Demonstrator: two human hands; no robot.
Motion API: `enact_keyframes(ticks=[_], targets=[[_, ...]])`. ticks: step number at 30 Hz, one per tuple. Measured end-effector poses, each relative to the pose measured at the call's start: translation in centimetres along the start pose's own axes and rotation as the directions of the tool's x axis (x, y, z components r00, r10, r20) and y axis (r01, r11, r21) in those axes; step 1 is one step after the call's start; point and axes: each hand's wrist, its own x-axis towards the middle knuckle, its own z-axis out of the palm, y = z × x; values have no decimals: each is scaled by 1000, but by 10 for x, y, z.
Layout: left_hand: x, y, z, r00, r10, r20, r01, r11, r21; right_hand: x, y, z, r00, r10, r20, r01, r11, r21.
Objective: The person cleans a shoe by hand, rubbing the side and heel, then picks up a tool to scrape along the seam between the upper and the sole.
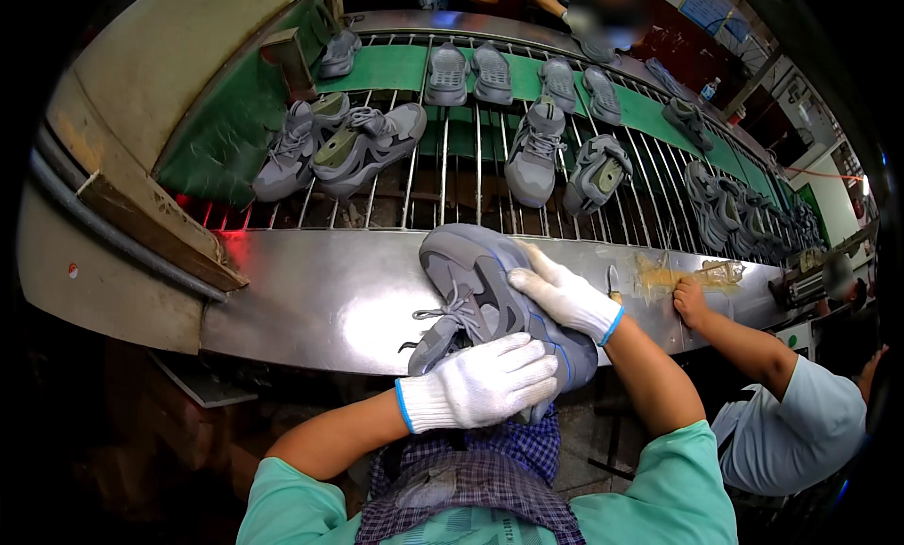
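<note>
Gleaming metal tabletop (282, 291) spans the space just beyond a checked apron (461, 488). Nearest, the gloved left hand (482, 380) lies across the lower part of a grey shoe (499, 300), its fingers straight and together on top; whether they grip cannot be told. Farther up, the gloved right hand (565, 291) grasps the same shoe, its fingers curled over the upper right side. The shoe sits between both hands, loose laces toward the left, its lower end past the tabletop's front edge. Off to the right, a co-worker's bare hand (692, 302) touches the tabletop. Beyond, more grey shoes (537, 154) rest on metal rods (477, 168), with others on a green strip (391, 70) farther back.
</note>
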Motion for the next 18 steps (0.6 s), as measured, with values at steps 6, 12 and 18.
enact_keyframes(ticks=[6,12,18], targets=[[11,0,-4,999,26,39,-25,1000,-6,13,7,-8,1000,27,4,-27,999,46],[11,-1,-6,994,7,107,-3,999,-39,25,3,-12,995,44,90,-39,998,-56],[0,8,-9,993,-44,109,42,999,24,29,-16,-21,992,-72,104,79,995,-63]])
